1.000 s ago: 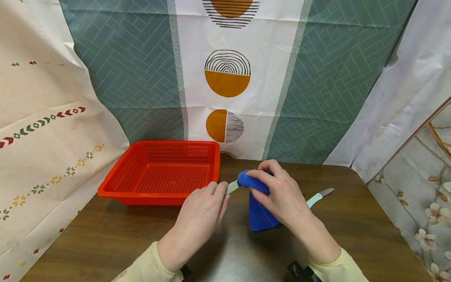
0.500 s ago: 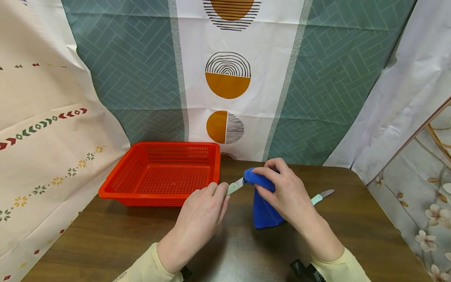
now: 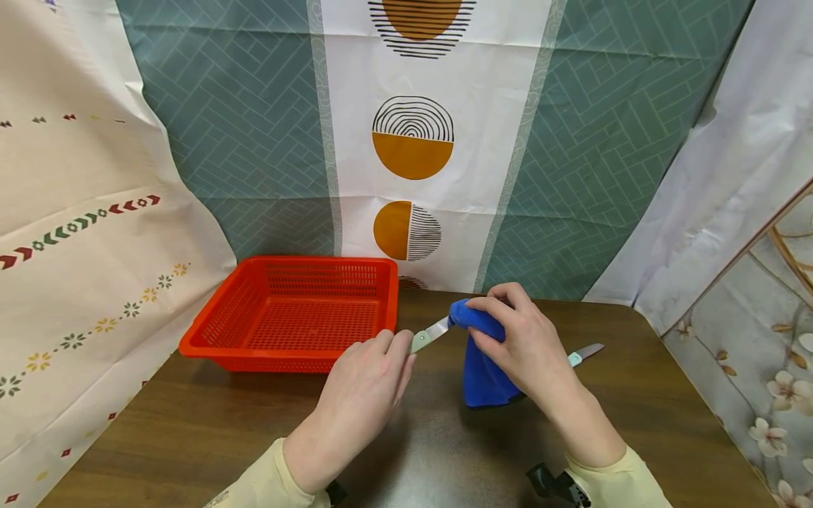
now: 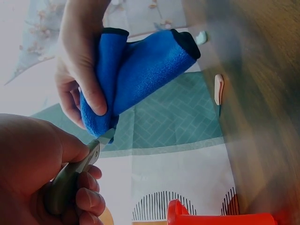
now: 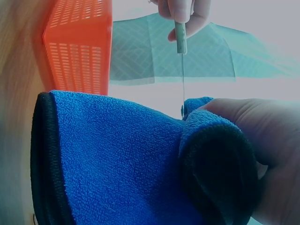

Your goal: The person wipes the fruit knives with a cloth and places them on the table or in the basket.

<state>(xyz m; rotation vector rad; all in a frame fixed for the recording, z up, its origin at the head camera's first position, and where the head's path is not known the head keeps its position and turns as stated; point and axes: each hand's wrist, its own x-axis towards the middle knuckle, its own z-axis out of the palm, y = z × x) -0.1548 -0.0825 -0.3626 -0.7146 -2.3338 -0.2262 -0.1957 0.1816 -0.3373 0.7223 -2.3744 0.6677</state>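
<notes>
Left fingers grip a green-handled knife, right fingers a blue cloth probably hiding its tip; red plastic basket leftward, second knife rightward.

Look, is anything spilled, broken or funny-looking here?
Nothing looks spilled or broken. One odd thing: a loose knife lies on the table near the right hand, its sharp blade bare. The left hand holds another knife, its tip hidden in the cloth, so that one seems fine.
</notes>
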